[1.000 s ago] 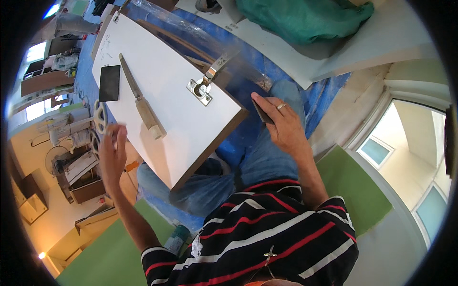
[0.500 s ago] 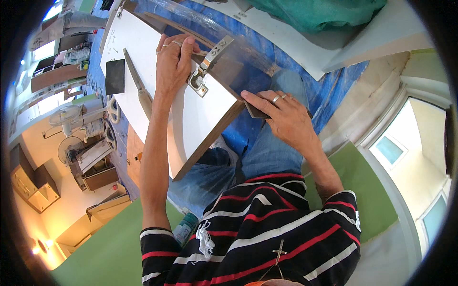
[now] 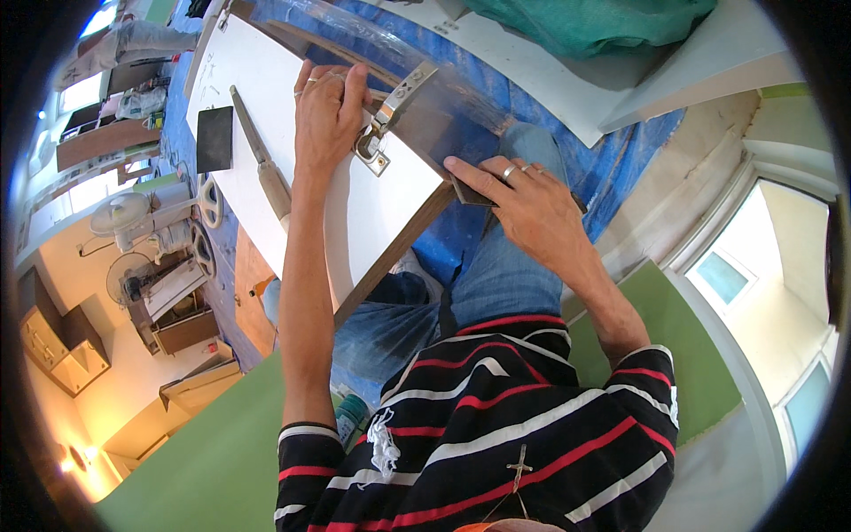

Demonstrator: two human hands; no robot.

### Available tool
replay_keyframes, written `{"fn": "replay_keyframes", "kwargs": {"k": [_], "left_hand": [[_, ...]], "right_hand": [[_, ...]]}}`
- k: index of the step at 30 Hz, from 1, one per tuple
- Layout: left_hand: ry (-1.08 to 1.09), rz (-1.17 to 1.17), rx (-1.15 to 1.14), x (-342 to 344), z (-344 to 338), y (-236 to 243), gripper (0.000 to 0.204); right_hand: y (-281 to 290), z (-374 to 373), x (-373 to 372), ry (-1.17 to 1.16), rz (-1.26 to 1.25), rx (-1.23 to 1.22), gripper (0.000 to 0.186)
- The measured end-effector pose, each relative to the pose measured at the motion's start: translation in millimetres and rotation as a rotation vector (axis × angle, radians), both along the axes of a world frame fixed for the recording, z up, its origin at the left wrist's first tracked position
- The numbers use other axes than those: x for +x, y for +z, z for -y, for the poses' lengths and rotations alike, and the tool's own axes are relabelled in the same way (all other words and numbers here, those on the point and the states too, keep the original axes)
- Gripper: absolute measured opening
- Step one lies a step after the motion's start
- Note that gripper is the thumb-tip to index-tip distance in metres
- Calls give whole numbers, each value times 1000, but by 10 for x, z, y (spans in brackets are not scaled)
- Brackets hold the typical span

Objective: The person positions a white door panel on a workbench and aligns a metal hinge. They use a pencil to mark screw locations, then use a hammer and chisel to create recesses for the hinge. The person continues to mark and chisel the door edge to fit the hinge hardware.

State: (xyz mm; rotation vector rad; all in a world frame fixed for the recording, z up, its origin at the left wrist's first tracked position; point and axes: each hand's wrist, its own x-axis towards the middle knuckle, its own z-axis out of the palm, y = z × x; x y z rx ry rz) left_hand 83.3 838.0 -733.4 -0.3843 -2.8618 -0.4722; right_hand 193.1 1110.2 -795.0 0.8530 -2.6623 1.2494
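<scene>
A white cabinet door (image 3: 381,217) with brown edges lies tilted across my lap. My left hand (image 3: 328,115) is closed round its far edge, fingers curled over the side, close to a metal hinge (image 3: 390,111). In my right hand (image 3: 536,204) is a thin dark flat piece (image 3: 472,193), held at the door's right corner with the thumb side toward the edge. Part of that piece is hidden under the fingers, so its kind does not show. On the door's white face rest a long narrow blade with a pale handle (image 3: 273,186) and a dark rectangular sheet (image 3: 214,140).
Blue sheeting (image 3: 638,168) covers the floor. A green cloth bundle (image 3: 603,27) sits on a white panel at the far right. Fans (image 3: 124,217) and cabinet parts stand to the left; another person's legs (image 3: 151,40) show at far left. A teal-capped can (image 3: 351,415) is beside me.
My left forearm has swung slightly to the right, with that hand still at the door's edge. My right hand has shifted a little upward along the corner with the dark piece.
</scene>
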Motion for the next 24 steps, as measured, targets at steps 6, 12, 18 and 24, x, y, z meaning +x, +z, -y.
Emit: {"fn": "replay_keyframes", "kwargs": {"k": [6,12,18,24], "left_hand": [[13,12,-5,15,-17,4,64],[26,-8,5,14,-27,-7,65],[25,12,-11,17,-32,10,64],[28,-8,-13,8,-28,4,63]], "right_hand": [[25,-32,23,9,3,43,67],[47,-11,10,3,-15,71,66],[65,-17,5,-1,-26,66,65],[86,-7,-14,6,-22,80,64]]}}
